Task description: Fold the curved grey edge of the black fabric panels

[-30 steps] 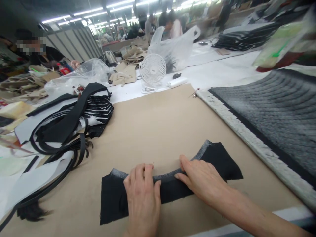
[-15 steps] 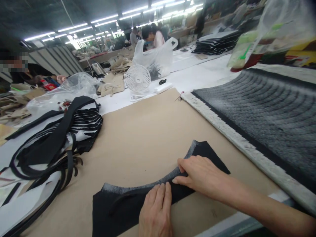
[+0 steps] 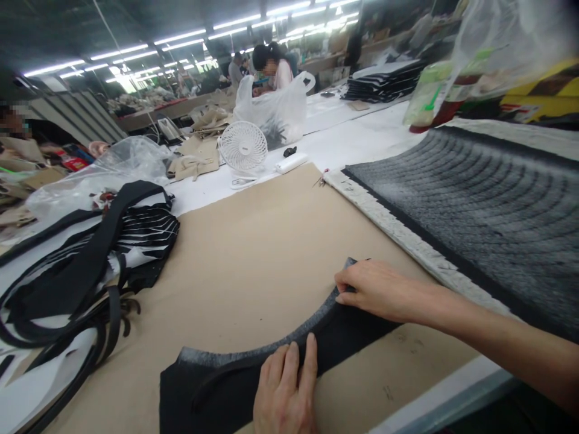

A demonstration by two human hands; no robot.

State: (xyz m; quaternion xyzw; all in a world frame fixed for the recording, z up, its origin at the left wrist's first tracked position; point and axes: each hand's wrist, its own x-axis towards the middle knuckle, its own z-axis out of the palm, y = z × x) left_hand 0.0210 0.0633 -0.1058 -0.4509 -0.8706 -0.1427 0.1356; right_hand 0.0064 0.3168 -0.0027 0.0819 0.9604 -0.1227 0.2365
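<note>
A black fabric piece [image 3: 203, 401] with a curved, speckled grey border [image 3: 289, 335] lies on the tan board. A thin black strip [image 3: 226, 373] runs along the inside of that border, its left end loose on the fabric. My left hand [image 3: 286, 389] rests flat on the piece near its middle, fingers stretched and slightly spread, touching the strip. At the right end of the curve my right hand [image 3: 377, 290] is closed, thumb and fingers pinched where the strip meets the border. The exact grip is partly hidden by the fingers.
On the left lies a pile of black pieces and strips [image 3: 90, 265]. A white fan [image 3: 244, 147] and plastic bag [image 3: 275, 111] stand behind the tan board [image 3: 253, 241]. Rows of grey-black fabric [image 3: 479, 211] lie on a pale board at right. A person [image 3: 283, 69] sits far back.
My right hand has slid right and up along the curved edge, away from my left hand. My left hand's fingers have spread a little while staying on the fabric. The view has shifted slightly.
</note>
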